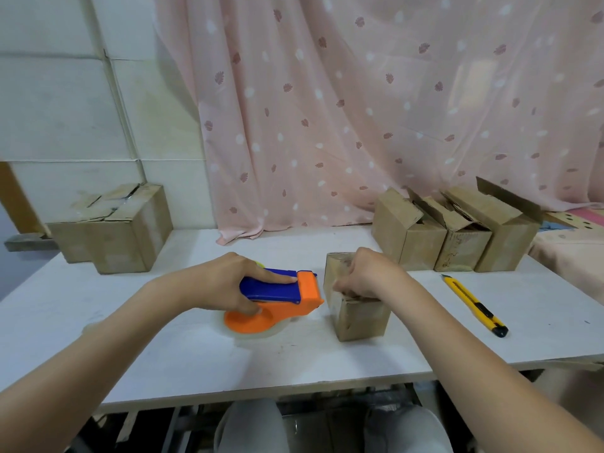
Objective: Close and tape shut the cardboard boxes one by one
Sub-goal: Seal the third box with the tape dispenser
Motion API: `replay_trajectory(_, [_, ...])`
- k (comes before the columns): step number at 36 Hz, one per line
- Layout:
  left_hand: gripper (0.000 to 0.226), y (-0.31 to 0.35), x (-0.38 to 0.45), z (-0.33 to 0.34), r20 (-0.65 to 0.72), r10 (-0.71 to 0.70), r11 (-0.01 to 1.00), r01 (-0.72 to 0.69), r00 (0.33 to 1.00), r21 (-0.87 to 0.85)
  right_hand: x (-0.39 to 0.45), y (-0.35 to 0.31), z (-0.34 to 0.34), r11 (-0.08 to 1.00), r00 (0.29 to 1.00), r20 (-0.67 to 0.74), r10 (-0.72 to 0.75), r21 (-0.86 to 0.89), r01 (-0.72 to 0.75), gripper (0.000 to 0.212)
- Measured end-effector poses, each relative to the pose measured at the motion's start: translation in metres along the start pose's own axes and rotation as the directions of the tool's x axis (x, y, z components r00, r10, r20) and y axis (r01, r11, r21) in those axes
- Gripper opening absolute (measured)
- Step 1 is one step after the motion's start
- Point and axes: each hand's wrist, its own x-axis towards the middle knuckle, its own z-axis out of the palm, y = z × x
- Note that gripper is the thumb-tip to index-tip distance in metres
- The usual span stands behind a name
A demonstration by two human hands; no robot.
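Small box (356, 302) sits mid-table (196, 361), just right of the tape gun (277, 297); looks light and worn, soft cardboard w/ flaps that'll prob spring up, so press on top, not the sides. Right hand (369, 277) is curled on its top, holding flaps down. Left hand (228, 282) grips the gun's blue handle, index finger laid along it; that's the stiff part to hold.

Six boxes (358, 308), one dispenser (277, 297), one knife (474, 304).
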Motion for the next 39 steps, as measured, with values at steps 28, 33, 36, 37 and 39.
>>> replay_trajectory(28, [0.082,0.004,-0.002,0.003,0.01,0.004,0.999,-0.004,1.0,-0.047,0.011,0.06,-0.029,0.875,0.953,0.289,-0.094,0.48,-0.06,0.036])
replay_trajectory(33, [0.083,0.01,0.007,0.004,0.024,0.006,0.999,-0.005,1.0,-0.036,0.013,0.09,-0.023,0.778,0.942,0.32,-0.096,0.614,-0.13,0.056])
replay_trajectory(36, [0.083,0.013,0.012,0.004,0.02,0.012,1.0,-0.011,1.0,-0.028,0.015,0.107,-0.017,0.719,0.944,0.323,-0.07,0.672,-0.177,0.074])
replay_trajectory(37, [0.083,0.014,0.013,0.004,0.019,0.014,1.0,-0.014,1.0,-0.021,0.017,0.111,-0.015,0.692,0.945,0.319,-0.068,0.698,-0.185,0.077])
replay_trajectory(39, [0.082,0.016,0.016,0.005,0.025,0.019,1.0,-0.019,1.0,-0.005,0.016,0.118,-0.011,0.643,0.948,0.307,-0.082,0.743,-0.185,0.073])
